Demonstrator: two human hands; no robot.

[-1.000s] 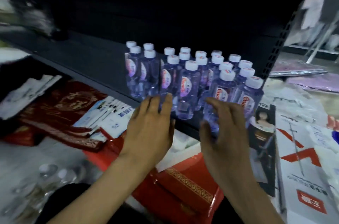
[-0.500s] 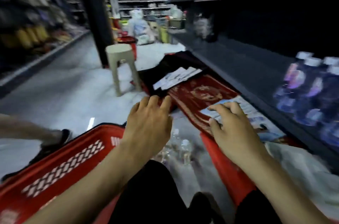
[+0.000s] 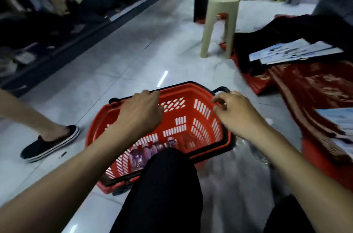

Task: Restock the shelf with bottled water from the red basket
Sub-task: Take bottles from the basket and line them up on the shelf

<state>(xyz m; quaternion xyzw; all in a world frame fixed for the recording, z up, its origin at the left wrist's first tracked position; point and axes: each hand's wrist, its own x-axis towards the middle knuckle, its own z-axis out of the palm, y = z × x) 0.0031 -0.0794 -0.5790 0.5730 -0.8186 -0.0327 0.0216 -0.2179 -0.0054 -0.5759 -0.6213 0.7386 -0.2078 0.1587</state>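
Observation:
A red basket (image 3: 200, 118) with a black rim and handle stands on the tiled floor in front of me. Several water bottles (image 3: 145, 154) with purple labels lie at its near end, partly hidden by my black-trousered knee (image 3: 168, 185). My left hand (image 3: 139, 114) hovers over the basket's left side, fingers bent down near the far rim, holding nothing. My right hand (image 3: 236, 112) hangs over the basket's right far corner with fingers loosely curled and nothing in them. The shelf with the stocked bottles is out of view.
A beige plastic stool (image 3: 219, 22) stands beyond the basket. Another person's foot in a black slipper (image 3: 49, 143) is on the floor at left. Red and black packaged goods (image 3: 309, 83) lie at right, and clear plastic wrap (image 3: 248, 158) beside the basket.
My view has swung from the shelf of bottles leftward and down to the basket. Both hands have left the bottles and now hang over the basket, empty.

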